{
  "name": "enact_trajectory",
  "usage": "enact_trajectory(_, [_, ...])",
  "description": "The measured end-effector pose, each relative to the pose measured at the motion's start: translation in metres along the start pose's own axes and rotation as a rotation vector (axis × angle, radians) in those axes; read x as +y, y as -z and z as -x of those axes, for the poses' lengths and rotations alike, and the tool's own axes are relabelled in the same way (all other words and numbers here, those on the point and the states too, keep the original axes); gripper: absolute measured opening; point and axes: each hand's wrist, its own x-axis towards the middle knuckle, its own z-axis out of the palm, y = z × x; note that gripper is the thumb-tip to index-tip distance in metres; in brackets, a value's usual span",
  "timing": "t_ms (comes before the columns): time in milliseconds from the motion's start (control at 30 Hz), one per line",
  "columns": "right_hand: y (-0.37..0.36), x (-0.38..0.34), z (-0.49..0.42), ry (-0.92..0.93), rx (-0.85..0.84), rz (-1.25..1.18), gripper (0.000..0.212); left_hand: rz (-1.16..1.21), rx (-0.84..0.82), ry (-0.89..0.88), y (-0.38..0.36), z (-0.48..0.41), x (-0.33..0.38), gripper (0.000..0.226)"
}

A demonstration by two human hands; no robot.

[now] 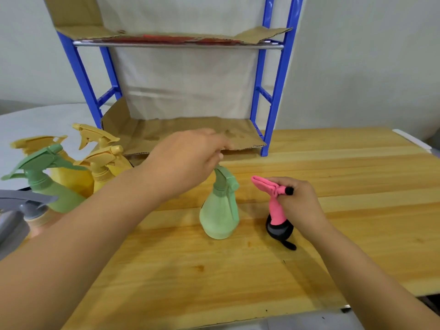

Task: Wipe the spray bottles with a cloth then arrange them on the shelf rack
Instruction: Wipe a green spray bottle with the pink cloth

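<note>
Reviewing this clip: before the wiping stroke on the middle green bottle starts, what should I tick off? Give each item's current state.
1. Cloth in hand: ok. The right hand grips the pink cloth.
2. Bottle steadied: cannot tell. The left hand is at the spray head of the middle green bottle, but its grip is hidden.
3. Bottle upright on the table: ok.
4. Cloth touching the bottle: not ok. They are apart.
5. Room on the lower shelf: ok. Bare cardboard shows.
6. Other bottles out of the way: ok. They are grouped at the left.
</note>
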Motion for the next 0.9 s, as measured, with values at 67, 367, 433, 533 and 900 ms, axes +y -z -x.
enact_trajectory(67, [0.000, -0.001, 0.000, -0.009, 0.017, -0.004, 0.056, -0.019, -0.018, 0.133, 0.001, -0.002, 0.008, 0.036])
enact_trajectory(367, [-0.020, -0.009, 0.014, 0.012, -0.051, 0.014, 0.055, 0.609, -0.354, 0.539, 0.006, 0.027, 0.009, 0.054])
enact_trajectory(433, [-0.026, -0.008, 0.017, 0.027, -0.088, 0.027, 0.057, 0.634, -0.367, 0.575, 0.008, 0.040, 0.000, 0.042])
enact_trajectory(533, [-0.040, -0.011, 0.021, 0.071, -0.135, 0.071, 0.059, 0.593, -0.344, 0.577, 0.008, 0.062, -0.010, 0.013])
enact_trajectory(900, [-0.099, -0.042, 0.058, 0.588, -0.202, 0.355, 0.043, 0.346, 0.058, 0.398, -0.033, 0.126, -0.022, 0.020])
